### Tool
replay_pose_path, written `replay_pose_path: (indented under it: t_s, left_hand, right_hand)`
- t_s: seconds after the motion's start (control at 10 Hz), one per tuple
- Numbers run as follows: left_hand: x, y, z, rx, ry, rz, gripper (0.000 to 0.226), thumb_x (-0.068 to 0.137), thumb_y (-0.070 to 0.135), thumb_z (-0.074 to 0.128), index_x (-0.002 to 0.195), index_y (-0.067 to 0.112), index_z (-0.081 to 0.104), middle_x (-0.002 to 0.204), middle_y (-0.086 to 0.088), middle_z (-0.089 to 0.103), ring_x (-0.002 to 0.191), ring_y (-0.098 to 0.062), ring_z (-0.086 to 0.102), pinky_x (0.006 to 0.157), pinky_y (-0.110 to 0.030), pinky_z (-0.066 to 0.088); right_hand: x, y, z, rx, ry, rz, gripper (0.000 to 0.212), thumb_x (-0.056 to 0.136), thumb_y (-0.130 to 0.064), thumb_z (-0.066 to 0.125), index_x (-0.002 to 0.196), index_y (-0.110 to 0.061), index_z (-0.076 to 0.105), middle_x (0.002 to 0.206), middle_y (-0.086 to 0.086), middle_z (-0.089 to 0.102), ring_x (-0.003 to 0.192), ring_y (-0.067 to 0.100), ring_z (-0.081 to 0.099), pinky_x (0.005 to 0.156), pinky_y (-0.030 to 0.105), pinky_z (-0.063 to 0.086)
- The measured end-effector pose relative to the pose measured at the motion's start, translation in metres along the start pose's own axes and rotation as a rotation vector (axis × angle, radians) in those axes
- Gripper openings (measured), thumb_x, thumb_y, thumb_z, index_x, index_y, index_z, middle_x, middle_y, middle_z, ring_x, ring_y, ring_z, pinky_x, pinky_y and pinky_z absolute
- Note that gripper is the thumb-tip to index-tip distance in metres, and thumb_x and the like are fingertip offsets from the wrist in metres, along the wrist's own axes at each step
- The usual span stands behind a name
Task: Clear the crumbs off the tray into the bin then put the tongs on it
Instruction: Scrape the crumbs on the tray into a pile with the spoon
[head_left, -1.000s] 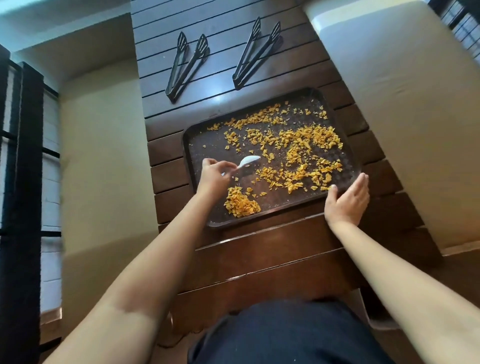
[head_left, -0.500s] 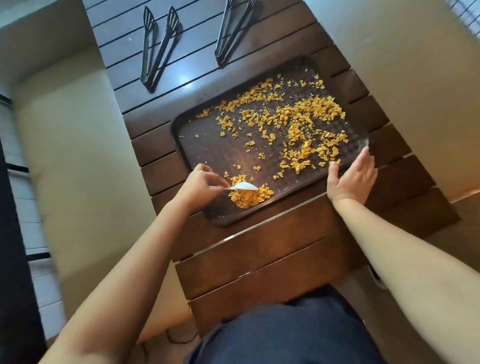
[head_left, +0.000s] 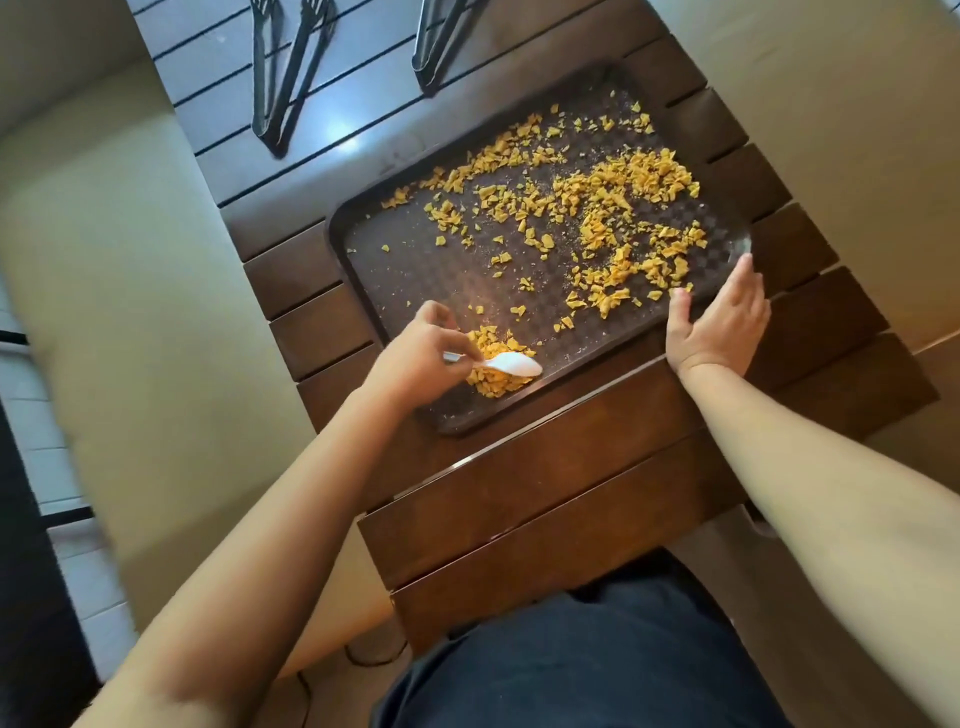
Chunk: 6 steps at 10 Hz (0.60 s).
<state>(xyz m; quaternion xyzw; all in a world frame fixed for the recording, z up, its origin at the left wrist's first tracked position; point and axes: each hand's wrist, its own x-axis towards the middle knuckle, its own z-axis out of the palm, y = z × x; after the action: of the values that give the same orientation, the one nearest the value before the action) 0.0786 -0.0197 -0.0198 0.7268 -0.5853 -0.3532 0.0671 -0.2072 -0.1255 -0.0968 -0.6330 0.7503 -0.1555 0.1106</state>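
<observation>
A dark brown rectangular plastic tray (head_left: 395, 270) with a textured floor lies at an angle on the dark brown slatted wooden worktop (head_left: 545, 483). Orange-yellow crumbs (head_left: 613, 208) are scattered over the far and right parts of the tray floor; the left part carries only a few specks. A small heap of the same crumbs (head_left: 493, 382) sits against the near rim of the tray.

The left hand (head_left: 415, 361) pinches the handle of a white plastic spoon (head_left: 511, 364) between thumb and curled fingers. The spoon bowl points right and rests on the heap, just inside the near rim.

The right hand (head_left: 719, 322) lies flat with its fingers straight and close together, the thumb spread to the left. Its fingertips touch the right near corner of the tray rim; the palm rests on the worktop beside the tray.

Two pairs of black tongs lie on the worktop beyond the tray, well apart from it. The left black tongs (head_left: 283, 73) lie with their arms spread and the hinge end nearest the tray. The right black tongs (head_left: 431, 47) are cut off by the top edge of the view.
</observation>
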Motion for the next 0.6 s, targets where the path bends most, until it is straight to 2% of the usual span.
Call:
replay_pose_path:
  t_s: [0.1,0.2,0.3,0.4,0.6]
  left_hand:
    - [-0.014,-0.021,-0.018,-0.005,-0.007,-0.052,0.009,0.082,0.025,0.069,0.090,0.027,0.074,0.117,0.002,0.040,0.106,-0.007,0.041,0.089,-0.028,0.045]
    - [-0.010,-0.025,-0.025,-0.141,0.101,-0.090,0.010,0.083,0.021,0.068,0.089,0.028,0.072,0.110,0.002,0.040,0.104,-0.009,0.040,0.089,-0.025,0.042]
    - [0.009,-0.020,-0.025,-0.272,0.305,-0.195,0.014,0.087,0.021,0.065,0.098,0.021,0.072,0.106,0.001,0.041,0.100,-0.010,0.041,0.090,-0.022,0.042]
    - [0.015,-0.018,-0.021,-0.240,0.302,-0.221,0.016,0.088,0.022,0.063,0.101,0.018,0.072,0.106,0.001,0.040,0.100,-0.009,0.039,0.088,-0.020,0.039]
    - [-0.006,-0.031,-0.024,-0.136,0.095,-0.175,0.010,0.085,0.020,0.065,0.092,0.022,0.073,0.106,0.001,0.043,0.098,-0.009,0.043,0.073,-0.015,0.040]
  right_hand:
    - [-0.001,0.000,0.001,-0.002,-0.002,0.004,0.080,0.085,-0.050,0.036,0.147,-0.004,0.016,0.150,0.017,0.026,0.140,0.030,0.021,0.114,0.042,0.013]
    - [-0.001,0.000,0.001,-0.003,0.000,0.004,0.079,0.085,-0.050,0.036,0.147,-0.004,0.016,0.150,0.017,0.027,0.140,0.030,0.021,0.114,0.042,0.013]
    - [0.000,0.001,0.002,-0.004,0.003,0.003,0.079,0.085,-0.050,0.036,0.147,-0.004,0.016,0.150,0.017,0.027,0.140,0.029,0.021,0.114,0.042,0.014]
    - [0.000,0.001,0.002,0.000,0.002,0.000,0.079,0.085,-0.049,0.037,0.147,-0.004,0.016,0.150,0.017,0.027,0.140,0.030,0.021,0.115,0.042,0.014]
    - [0.000,0.001,0.001,-0.005,0.007,-0.006,0.079,0.086,-0.049,0.036,0.147,-0.003,0.017,0.150,0.018,0.028,0.139,0.030,0.022,0.114,0.042,0.015]
